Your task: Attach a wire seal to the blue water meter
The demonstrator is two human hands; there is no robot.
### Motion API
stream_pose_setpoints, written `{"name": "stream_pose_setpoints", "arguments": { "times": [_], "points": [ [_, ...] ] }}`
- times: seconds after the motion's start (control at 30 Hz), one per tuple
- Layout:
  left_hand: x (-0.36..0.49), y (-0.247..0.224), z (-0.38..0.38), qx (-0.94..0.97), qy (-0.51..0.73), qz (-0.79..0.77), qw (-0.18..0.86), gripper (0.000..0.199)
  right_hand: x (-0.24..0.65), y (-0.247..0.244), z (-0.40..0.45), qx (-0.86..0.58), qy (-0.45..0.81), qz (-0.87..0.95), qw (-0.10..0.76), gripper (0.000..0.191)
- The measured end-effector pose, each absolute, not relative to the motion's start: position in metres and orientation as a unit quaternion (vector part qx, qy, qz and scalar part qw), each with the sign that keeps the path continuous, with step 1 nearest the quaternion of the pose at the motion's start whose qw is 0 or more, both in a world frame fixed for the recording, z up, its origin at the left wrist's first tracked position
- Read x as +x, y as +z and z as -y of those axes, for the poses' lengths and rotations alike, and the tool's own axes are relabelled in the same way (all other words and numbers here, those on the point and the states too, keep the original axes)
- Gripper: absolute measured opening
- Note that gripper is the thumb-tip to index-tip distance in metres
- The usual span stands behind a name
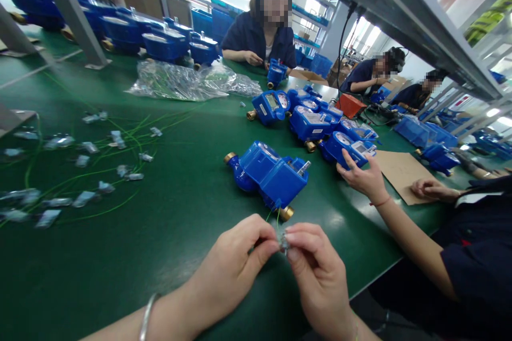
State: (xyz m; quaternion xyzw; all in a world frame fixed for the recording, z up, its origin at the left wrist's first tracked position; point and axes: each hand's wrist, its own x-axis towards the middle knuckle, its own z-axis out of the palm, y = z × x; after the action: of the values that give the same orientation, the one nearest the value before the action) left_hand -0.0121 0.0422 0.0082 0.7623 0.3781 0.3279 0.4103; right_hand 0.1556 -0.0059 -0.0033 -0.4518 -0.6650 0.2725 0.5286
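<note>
A blue water meter (262, 170) with brass ends lies on the green table just beyond my hands. A thin green wire (278, 217) comes down from its near end in two strands to my fingertips. My right hand (322, 272) pinches a small clear-and-grey wire seal (284, 243) between thumb and fingers. My left hand (240, 261) is closed in a pinch right beside it, at the wire; the exact grip is hidden by the fingers. Several loose wire seals (84, 199) with green wires are spread over the table at the left.
More blue meters (310, 122) stand in a cluster ahead on the right, where a co-worker's hand (366, 176) touches one. Cardboard (400, 170) lies at the right. Clear plastic bags (180, 80) and a row of meters (164, 42) are farther back. A metal post (66, 5) rises at left.
</note>
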Motion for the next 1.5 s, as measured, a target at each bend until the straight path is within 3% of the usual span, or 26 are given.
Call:
{"name": "stream_pose_setpoints", "arguments": {
  "times": [0.1, 0.27, 0.43, 0.53, 0.87, 1.2, 1.4, 1.5],
  "points": [
    [-0.01, 0.009, -0.044, 0.637, 0.371, -0.365, 0.568, 0.008, 0.156, -0.004, 0.003, -0.449, 0.261, 0.661, 0.542, 0.027],
    [-0.011, 0.012, -0.048, 0.512, 0.367, -0.29, 0.72, 0.051, 0.159, -0.001, -0.003, -0.429, 0.299, 0.654, 0.547, 0.028],
    [-0.012, 0.019, -0.053, 0.496, 0.308, -0.298, 0.755, 0.029, 0.152, 0.0, 0.001, -0.388, 0.4, 0.611, 0.563, 0.034],
    [-0.013, 0.021, -0.054, 0.497, 0.298, -0.309, 0.754, 0.021, 0.148, -0.004, 0.002, -0.364, 0.405, 0.613, 0.572, 0.037],
    [-0.019, 0.023, -0.054, 0.507, 0.299, -0.26, 0.765, 0.022, 0.149, 0.004, -0.005, -0.425, 0.218, 0.676, 0.561, 0.029],
    [-0.012, 0.019, -0.05, 0.494, 0.345, -0.316, 0.733, 0.015, 0.144, -0.007, -0.004, -0.429, 0.023, 0.76, 0.488, 0.032],
    [-0.014, 0.021, -0.045, 0.638, 0.357, -0.383, 0.565, 0.008, 0.145, -0.003, -0.004, -0.439, -0.056, 0.779, 0.443, 0.021],
    [-0.015, 0.021, -0.043, 0.704, 0.359, -0.378, 0.482, 0.009, 0.143, 0.003, -0.003, -0.463, 0.079, 0.755, 0.457, 0.011]
  ]
}}
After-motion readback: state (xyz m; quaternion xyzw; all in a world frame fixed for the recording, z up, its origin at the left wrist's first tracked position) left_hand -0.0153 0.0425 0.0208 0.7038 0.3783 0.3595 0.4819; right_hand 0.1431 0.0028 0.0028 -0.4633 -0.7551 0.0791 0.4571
